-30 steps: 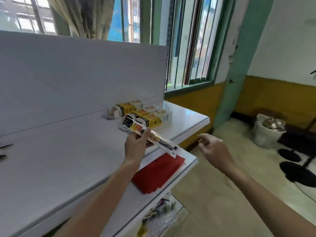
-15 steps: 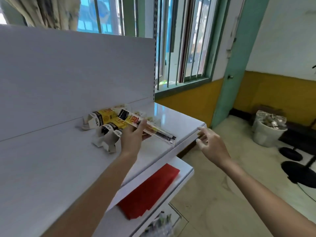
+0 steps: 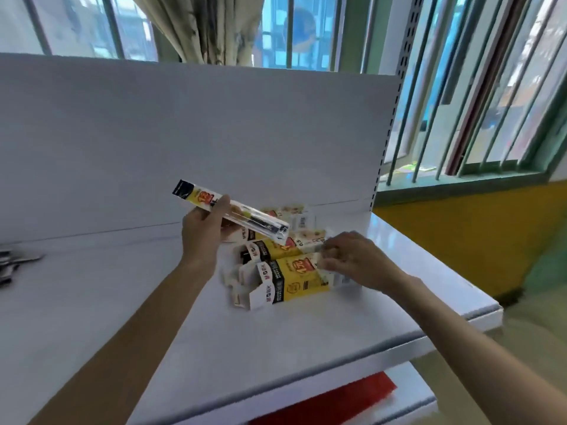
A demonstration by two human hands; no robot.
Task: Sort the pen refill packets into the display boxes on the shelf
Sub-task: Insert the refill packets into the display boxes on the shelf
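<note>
My left hand (image 3: 206, 233) holds a long clear pen refill packet (image 3: 196, 194) with a yellow and black header, tilted and raised above the shelf. Three yellow, black and white display boxes lie side by side on the white shelf (image 3: 383, 305): the near box (image 3: 294, 282), the middle box (image 3: 273, 250) and the far box (image 3: 296, 214). Their open ends face left. My right hand (image 3: 352, 259) rests on the right end of the near and middle boxes, its fingers curled against them. The packet hangs just above the far and middle boxes.
A white back panel (image 3: 184, 142) rises behind the shelf. Dark metal objects (image 3: 12, 265) lie at the shelf's far left. A red sheet (image 3: 334, 400) lies on the lower shelf. Barred windows and a curtain stand behind; the shelf's right edge drops to the floor.
My right hand has moved from the air beside the shelf onto the boxes. My left hand has lifted the packet higher. The view has swung closer to the boxes.
</note>
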